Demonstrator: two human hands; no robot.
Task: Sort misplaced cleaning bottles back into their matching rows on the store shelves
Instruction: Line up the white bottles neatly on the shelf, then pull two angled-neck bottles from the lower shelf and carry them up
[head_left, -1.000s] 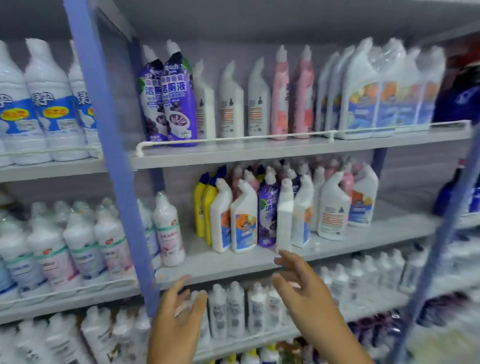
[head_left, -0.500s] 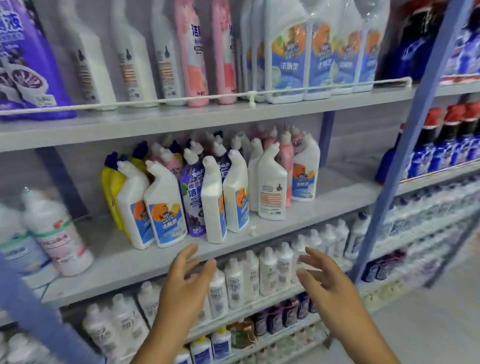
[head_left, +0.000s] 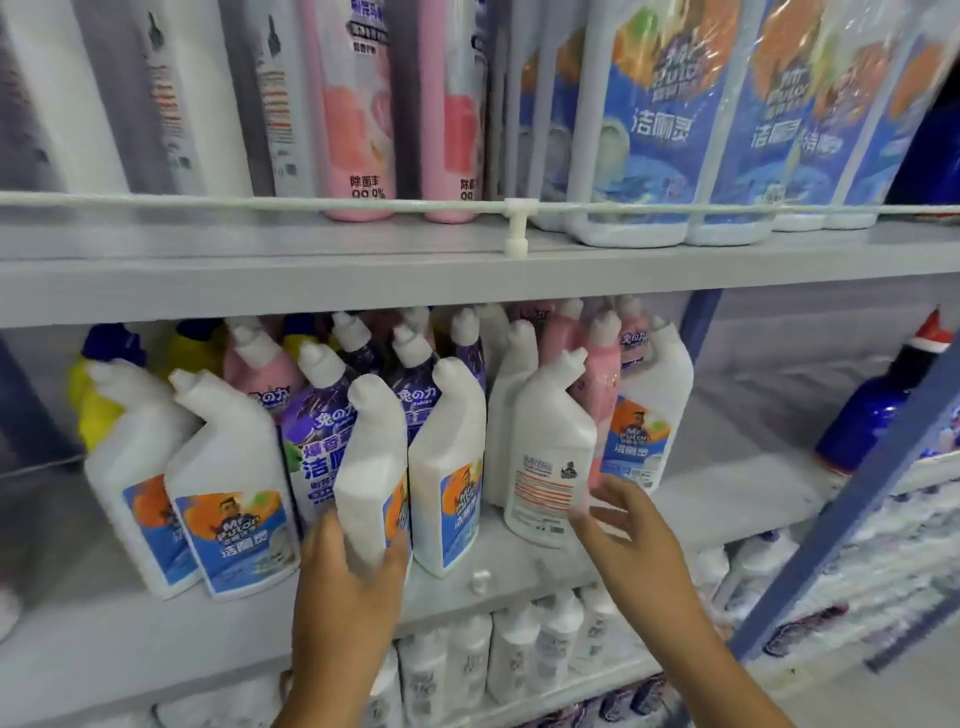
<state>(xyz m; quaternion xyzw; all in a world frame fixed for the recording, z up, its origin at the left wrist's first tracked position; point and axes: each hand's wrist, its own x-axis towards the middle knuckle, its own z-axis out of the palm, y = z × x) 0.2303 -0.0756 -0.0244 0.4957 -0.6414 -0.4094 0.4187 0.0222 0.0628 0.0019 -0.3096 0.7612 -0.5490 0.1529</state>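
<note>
Middle shelf (head_left: 519, 582) — a mixed cluster of angle-necked cleaning bottles. Left hand (head_left: 348, 587) grasps the base of a narrow white bottle (head_left: 370, 467), fingers and thumb wrapped round its lower end; the bottle stands near upright at the front edge of the shelf, just in front of a purple bottle (head_left: 311, 447) and touching a white, blue-labelled bottle (head_left: 449, 467) on its right.

Right hand (head_left: 623, 525) is spread, fingers relaxed, fingertips at the lower right corner of a white bottle turned back-label out (head_left: 550, 467) — whether they touch it or sit just short, I cannot tell. Nothing held.

Behind that bottle: a pink bottle (head_left: 602, 384) and another blue-labelled white one (head_left: 649, 415). At far left, two more blue-labelled white bottles (head_left: 223, 483), with yellow bottles (head_left: 88, 400) behind.

Upper shelf (head_left: 467, 270) carries white, pink and blue-labelled bottles behind a white rail (head_left: 311, 203). A small white cap (head_left: 480, 581) lies on the middle shelf between the hands. A dark blue bottle with a red cap (head_left: 872, 415) stands well apart at right.
</note>
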